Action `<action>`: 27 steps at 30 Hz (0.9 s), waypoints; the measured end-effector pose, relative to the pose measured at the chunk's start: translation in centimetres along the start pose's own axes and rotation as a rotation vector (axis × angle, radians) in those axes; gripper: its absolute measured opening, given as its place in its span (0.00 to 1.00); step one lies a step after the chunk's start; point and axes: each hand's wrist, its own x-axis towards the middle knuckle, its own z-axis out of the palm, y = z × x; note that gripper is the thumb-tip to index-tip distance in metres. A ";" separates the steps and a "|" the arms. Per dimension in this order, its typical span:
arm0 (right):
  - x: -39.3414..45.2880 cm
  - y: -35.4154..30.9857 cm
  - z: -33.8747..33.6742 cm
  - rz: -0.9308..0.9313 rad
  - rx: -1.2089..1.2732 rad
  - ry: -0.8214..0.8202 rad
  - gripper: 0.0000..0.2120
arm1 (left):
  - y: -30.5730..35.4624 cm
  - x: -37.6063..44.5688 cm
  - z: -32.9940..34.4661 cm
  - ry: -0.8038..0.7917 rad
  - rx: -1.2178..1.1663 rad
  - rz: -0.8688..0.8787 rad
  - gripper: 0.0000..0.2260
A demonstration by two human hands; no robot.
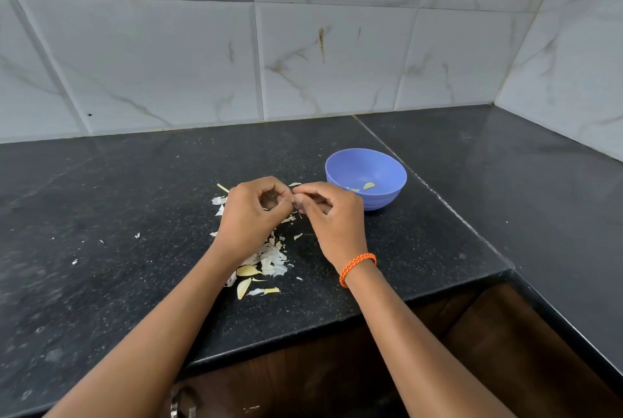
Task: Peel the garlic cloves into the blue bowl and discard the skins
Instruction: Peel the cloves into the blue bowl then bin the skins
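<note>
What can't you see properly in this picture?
- The garlic clove: hidden by the fingers of the left hand and right hand.
- Pieces in the blue bowl: too small to count.
- Some skins: hidden under the left wrist.

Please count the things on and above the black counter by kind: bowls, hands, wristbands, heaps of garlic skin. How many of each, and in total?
Blue bowl: 1, with a few peeled pieces inside
Hands: 2, left hand and right hand, fingertips meeting over something small, mostly hidden
Orange wristband: 1
Main heap of garlic skins: 1, plus scattered flakes
Total: 5
</note>
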 end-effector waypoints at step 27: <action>0.0 0.1 -0.5 0.184 0.228 -0.003 0.06 | 0.2 0.2 -0.9 -0.082 -0.150 -0.089 0.03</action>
